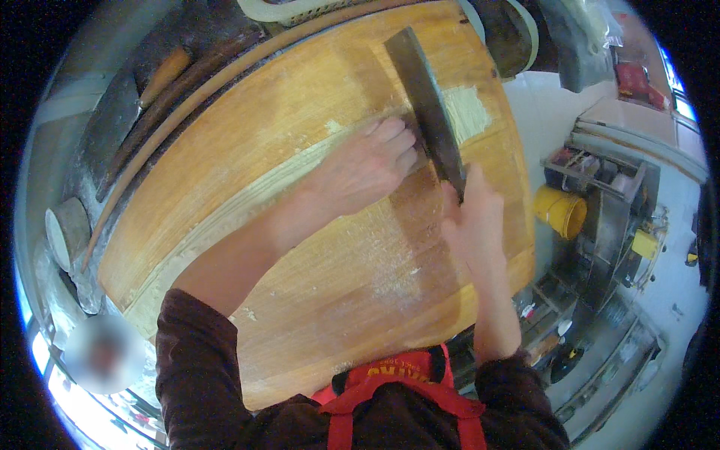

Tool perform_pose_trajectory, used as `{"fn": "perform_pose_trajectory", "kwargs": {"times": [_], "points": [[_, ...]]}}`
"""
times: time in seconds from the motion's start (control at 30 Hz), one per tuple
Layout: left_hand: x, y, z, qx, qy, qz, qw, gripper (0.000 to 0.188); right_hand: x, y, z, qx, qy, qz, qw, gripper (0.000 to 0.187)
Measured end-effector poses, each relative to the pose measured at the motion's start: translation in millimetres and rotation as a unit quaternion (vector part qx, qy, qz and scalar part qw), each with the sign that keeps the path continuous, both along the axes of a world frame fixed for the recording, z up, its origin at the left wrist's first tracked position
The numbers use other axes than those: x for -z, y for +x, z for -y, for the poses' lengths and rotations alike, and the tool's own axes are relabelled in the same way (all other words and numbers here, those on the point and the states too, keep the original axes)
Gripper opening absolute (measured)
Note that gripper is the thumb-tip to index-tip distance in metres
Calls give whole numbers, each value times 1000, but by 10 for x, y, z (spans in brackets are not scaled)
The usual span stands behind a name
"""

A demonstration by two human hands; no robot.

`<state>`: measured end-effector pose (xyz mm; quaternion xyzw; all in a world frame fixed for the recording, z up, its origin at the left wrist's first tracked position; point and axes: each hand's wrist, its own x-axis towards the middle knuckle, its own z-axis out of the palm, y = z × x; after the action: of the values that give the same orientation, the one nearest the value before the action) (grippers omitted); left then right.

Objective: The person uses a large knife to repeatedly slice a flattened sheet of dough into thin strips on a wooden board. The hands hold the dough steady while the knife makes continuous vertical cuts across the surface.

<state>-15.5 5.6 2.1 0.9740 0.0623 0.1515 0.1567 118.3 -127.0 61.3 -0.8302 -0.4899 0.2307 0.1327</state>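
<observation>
A long strip of pale folded dough (247,196) runs across a floury wooden board (337,262) from the lower left toward the middle. Its upper end passes under my left hand (379,159), whose curled fingers press down on it beside the blade. In my right hand (478,221) is the handle of a large cleaver (429,97), its dark blade slanting up and away to the left. The blade's side stands close to my left knuckles. Just right of the blade lies a flat pale patch of dough (468,114), perhaps thin cut strands; its detail is unclear.
A long wooden rod (225,75) borders the board's far left side. Beyond it rests another broad blade with a wooden handle (165,75). A round pale container (67,231) stands at the left. To the right are a yellow bucket (561,212) and metal shelving (604,225).
</observation>
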Motion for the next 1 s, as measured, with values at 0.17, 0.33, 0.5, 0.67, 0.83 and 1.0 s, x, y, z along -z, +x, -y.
{"fn": "perform_pose_trajectory", "kwargs": {"times": [0.17, 0.33, 0.5, 0.67, 0.83, 1.0], "points": [[73, -41, -19, 7, -6, 28, 1000, 26, -143, -135, 121, -40, -25, 51, 998, 23], [96, -28, -16, 7, 17, 26, 999, 23, -138, -155, 72, -34, -47, 61, 996, 24], [59, -24, -10, 12, 4, 6, 1000, 20, 27, -90, -104, -14, -10, 51, 999, 23], [94, -39, -3, -4, 38, 65, 997, 25, -48, -117, 71, 11, 7, 6, 1000, 23], [73, -68, -10, 1, 1, 48, 999, 27, -157, -168, 120, -40, -45, 57, 997, 23], [70, -60, -3, 6, 9, 7, 1000, 23, -46, -160, -58, -39, -44, 71, 996, 24]]}}
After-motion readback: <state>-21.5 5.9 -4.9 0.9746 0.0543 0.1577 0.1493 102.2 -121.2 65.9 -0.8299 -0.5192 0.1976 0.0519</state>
